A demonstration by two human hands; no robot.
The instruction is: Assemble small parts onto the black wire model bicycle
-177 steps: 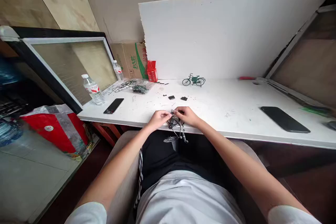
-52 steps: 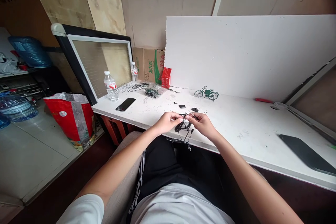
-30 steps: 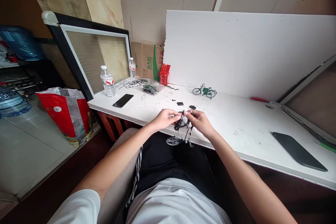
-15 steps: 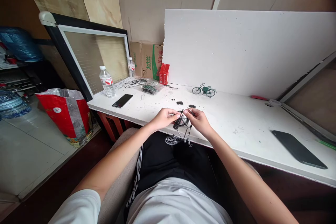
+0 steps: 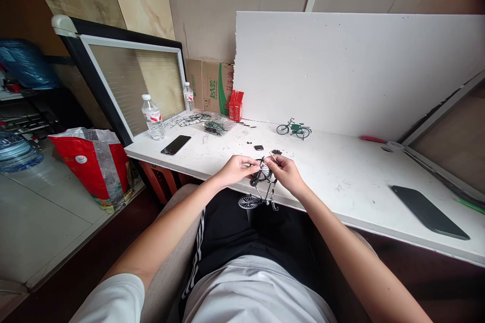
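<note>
Well, from here: left hand (image 5: 239, 168) pinches black spoked model bicycle (image 5: 255, 180) | right hand (image 5: 287, 172) grips thin pale rod (image 5: 273, 156) beside it | bicycle straddles near edge of white tabletop (image 5: 326, 181), one wheel (image 5: 248, 202) beyond

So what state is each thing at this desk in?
Black model bicycle, held, one wheel past the desk edge.
Left grip, closed at its other wheel.
Right grip, pinching a thin rod.
Green model bicycle, upright.
Near water bottle, upright, capped.
Far water bottle, upright, capped.
Left phone, flat, screen dark.
Right phone, flat.
Red box, standing, top apparently open.
Clear bag, green parts inside.
Red sack, upright.
Cardboard box, upright.
</note>
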